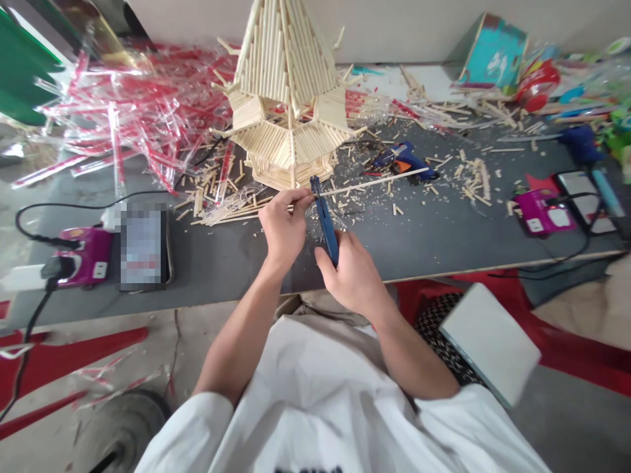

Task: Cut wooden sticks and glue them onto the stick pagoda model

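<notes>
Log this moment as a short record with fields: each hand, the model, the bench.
left hand: pinches a thin wooden stick near its end
right hand: grips blue-handled cutters, their tip at the stick
model: tiered stick tower, upright behind the hands
bench: grey, strewn with offcuts; blue glue gun lying beyond the stick

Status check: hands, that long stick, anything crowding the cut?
Left hand pinching long stick. Right hand gripping blue cutters, blades at the stick. Stick model tower right behind; offcuts litter the table.

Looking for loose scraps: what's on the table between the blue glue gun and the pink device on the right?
Head view: short wooden stick offcuts scattered on grey tabletop.
</notes>
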Demonstrator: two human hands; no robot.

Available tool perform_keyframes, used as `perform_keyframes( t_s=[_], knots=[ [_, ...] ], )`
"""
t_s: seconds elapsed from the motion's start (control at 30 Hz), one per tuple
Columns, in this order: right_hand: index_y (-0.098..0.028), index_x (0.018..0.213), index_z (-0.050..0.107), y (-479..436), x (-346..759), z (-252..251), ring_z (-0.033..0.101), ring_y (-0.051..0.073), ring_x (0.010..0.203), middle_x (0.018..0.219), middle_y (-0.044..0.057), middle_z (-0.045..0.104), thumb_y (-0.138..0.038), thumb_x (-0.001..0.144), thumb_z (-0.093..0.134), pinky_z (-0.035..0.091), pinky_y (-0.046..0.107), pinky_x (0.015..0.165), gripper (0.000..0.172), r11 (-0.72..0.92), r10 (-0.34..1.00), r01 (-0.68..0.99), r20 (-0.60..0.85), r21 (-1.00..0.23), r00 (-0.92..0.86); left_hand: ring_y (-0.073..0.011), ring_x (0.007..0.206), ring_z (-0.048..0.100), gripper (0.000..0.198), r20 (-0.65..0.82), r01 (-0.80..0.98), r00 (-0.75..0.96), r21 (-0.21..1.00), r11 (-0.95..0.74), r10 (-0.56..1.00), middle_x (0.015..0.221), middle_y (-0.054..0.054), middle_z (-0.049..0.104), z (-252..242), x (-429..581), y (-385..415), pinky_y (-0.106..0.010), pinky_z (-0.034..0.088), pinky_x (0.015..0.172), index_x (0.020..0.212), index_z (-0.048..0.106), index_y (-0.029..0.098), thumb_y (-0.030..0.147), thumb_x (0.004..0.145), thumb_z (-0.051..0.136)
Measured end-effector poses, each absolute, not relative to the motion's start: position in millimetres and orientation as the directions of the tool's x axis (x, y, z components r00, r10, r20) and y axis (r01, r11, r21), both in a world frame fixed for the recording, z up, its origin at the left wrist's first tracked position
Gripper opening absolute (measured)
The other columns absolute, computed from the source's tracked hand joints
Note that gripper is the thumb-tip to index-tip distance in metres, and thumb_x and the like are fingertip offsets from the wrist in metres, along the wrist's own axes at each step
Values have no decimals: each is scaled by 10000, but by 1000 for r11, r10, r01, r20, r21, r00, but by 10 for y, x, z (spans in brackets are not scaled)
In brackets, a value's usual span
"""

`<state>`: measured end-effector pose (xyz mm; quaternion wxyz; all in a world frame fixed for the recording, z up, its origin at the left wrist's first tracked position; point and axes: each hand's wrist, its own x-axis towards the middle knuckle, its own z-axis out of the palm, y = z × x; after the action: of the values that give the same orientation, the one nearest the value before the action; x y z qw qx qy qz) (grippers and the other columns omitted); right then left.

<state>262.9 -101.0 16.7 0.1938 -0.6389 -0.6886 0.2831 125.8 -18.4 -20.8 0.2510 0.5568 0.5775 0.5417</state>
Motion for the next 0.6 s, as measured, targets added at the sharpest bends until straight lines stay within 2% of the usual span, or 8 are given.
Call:
perform_keyframes(
  t_s=[0.2, 0.4, 0.6],
  knots=[
    [-169, 1183, 555, -1003, 2632, 195, 651, 350, 1009, 1113, 182, 631, -343, 1018, 448, 546, 495, 882, 263, 77, 982, 798, -91, -598, -164, -200, 891, 774, 115, 327, 405, -259, 891, -205, 909, 937, -11, 823, -217, 1276, -198, -316, 590, 869, 903, 807, 227, 180, 901, 701],
    [-143, 1187, 568, -977, 2632, 273, 655, 356, 984, 1107, 189, 628, -351, 1020, 438, 545, 503, 877, 296, 74, 973, 815, -139, -574, -186, -194, 870, 771, 113, 332, 382, -260, 898, -220, 907, 920, -10, 823, -232, 1258, -176, -312, 581, 870, 880, 809, 220, 159, 881, 714],
    [-149, 1171, 556, -951, 2613, 172, 666, 364, 981, 1137, 207, 648, -369, 1024, 456, 538, 488, 838, 282, 78, 979, 831, -113, -551, -167, -197, 858, 770, 130, 326, 423, -252, 884, -200, 911, 904, -10, 823, -260, 1233, -154, -318, 578, 856, 877, 811, 221, 159, 884, 698]
  ],
)
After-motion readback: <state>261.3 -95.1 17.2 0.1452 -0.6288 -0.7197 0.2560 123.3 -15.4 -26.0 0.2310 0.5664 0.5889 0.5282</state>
